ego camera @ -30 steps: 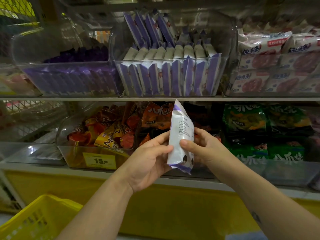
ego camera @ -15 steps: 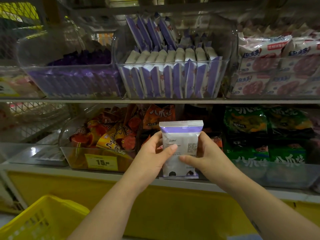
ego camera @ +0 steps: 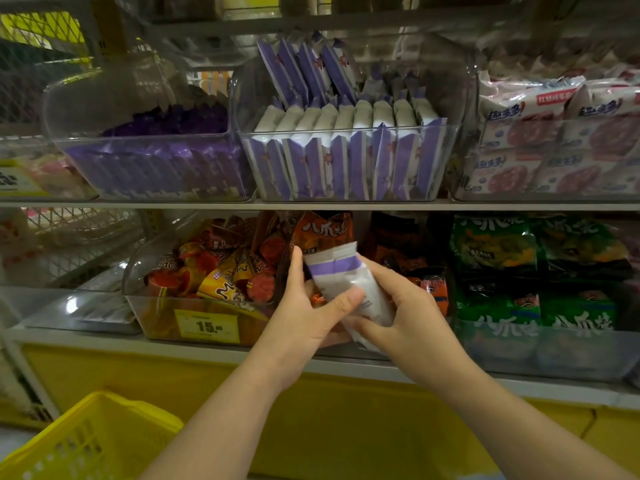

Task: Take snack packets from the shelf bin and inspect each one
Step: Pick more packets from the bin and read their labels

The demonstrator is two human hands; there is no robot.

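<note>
Inspection | purple-and-white packet [ego camera: 341,275] sits tilted, below the clear bin [ego camera: 242,95] and out in front of it | our left hand [ego camera: 304,317] pinches its left side, our right hand [ego camera: 412,323] curls round its lower end | we judge: rotate by the edges, light pressure, check seams and print on both faces

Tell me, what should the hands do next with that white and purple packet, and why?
Probably tip the packet upright so one flat side faces the eyes. Both the left hand and the right hand grip it, but it leans at a slant in front of the lower shelf and the left thumb covers part of its face, so it looks hard to check.
</note>
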